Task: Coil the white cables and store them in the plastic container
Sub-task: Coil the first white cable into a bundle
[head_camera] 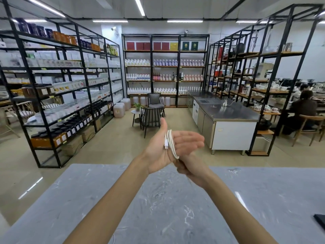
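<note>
A white cable [171,143] is wound in several loops around the palm of my left hand [175,143], which is held flat, palm up, fingers pointing right, above the far edge of the grey marble table [158,199]. The cable's white plug [166,143] lies on the palm near the thumb. My right hand [190,170] is just below and behind the left hand, fingers curled at the bottom of the loops, where it seems to pinch the cable. No plastic container is in view.
A dark flat object [319,221] lies at the table's right edge. Beyond the table are black metal shelves [58,95] full of goods, a steel counter [226,110], chairs [151,118] and a seated person [304,110] at the far right.
</note>
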The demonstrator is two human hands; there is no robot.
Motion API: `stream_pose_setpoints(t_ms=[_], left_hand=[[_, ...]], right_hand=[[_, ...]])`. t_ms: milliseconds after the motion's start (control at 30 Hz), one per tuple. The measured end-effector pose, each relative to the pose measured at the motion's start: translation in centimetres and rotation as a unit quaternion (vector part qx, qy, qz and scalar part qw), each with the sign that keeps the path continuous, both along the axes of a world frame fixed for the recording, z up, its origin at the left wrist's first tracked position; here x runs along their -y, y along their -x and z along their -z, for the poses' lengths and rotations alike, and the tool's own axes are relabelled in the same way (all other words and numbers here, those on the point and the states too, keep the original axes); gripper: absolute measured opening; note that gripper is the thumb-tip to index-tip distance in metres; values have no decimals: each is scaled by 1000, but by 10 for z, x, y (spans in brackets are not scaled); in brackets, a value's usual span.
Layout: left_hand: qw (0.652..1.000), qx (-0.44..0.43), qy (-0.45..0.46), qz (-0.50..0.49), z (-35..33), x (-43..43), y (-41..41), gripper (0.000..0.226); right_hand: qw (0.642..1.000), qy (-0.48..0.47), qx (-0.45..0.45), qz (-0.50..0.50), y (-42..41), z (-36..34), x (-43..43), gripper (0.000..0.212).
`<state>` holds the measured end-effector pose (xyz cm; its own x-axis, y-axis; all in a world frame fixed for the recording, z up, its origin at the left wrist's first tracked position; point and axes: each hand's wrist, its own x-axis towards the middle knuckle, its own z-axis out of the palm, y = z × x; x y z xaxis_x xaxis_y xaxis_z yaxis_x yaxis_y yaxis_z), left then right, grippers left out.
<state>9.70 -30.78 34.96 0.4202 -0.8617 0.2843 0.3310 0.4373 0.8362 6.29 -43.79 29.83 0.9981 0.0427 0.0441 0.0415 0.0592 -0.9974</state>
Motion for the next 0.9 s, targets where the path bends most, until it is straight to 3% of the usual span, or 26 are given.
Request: stream_pose_setpoints(t_ms=[100, 167, 267, 400, 500, 633, 767, 800, 833, 900], left_hand=[[996, -49, 69, -31, -14, -3, -13, 96], [990, -29, 29, -136, -18, -3, -24, 97], [980, -9, -26, -199, -13, -11, -36, 97], [981, -61, 0, -181, -6, -23, -42, 96], [985, -40, -22, -165, -5, -25, -38, 94], [978, 3, -68, -198, -6, -21, -29, 96], [949, 151, -199, -193, 7, 1, 9, 99], [953, 160, -197, -164, 9, 6, 19, 102], [960, 160, -185, -134, 10, 9, 27, 105], [972, 148, -164, -85, 4, 9, 38, 110]], right_hand=[[995, 76, 55, 20, 23, 16, -15, 33], [974, 183, 125, 54, 40, 24, -17, 22], [900, 368, 210, 102, 64, 11, -12, 20], [825, 485, 263, 124, 86, -17, -2, 26], [792, 530, 269, 138, 94, -28, 4, 28], [784, 536, 285, 129, 102, -35, 3, 25], [686, 576, 392, 210, 94, -67, 11, 23], [680, 564, 410, 228, 87, -76, 16, 22], [696, 530, 426, 229, 79, -84, 21, 18], [791, 394, 423, 202, 63, -95, 29, 6]])
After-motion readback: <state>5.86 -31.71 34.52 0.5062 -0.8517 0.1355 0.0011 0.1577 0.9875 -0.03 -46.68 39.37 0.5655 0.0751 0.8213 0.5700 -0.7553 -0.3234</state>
